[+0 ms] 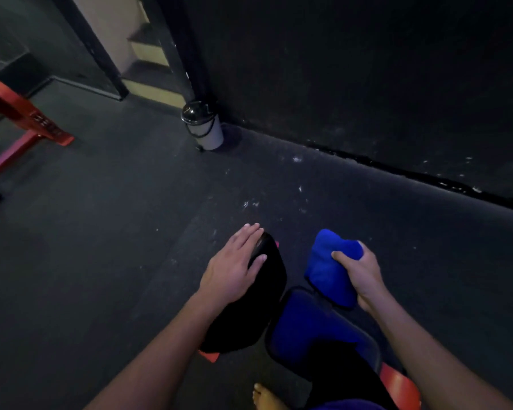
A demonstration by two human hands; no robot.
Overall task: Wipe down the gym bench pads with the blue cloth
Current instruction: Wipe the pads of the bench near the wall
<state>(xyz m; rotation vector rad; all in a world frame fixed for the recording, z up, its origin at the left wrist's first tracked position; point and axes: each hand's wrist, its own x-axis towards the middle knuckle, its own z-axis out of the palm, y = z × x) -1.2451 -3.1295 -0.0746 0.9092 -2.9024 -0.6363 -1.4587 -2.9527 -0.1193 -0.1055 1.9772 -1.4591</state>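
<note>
Above the near pad's [314,329] far corner, the right hand [365,276] grips the bunched blue cloth [326,267]; the left hand [234,267] lies flat on the black pad [258,306]. Bunched so tightly, it may miss patches.

Very dim room; my view is dark and grainy throughout. Brightest patch is the pale stairwell [137,39] at upper left, which seems to feed light in. Small glare spot on the bin's shiny lid [193,112]. Blue cloth [330,267] oversaturated, folds lost. Black pad [258,306] a featureless mass. Wall-floor lines bow at frame edges. Soft focus overall.
</note>
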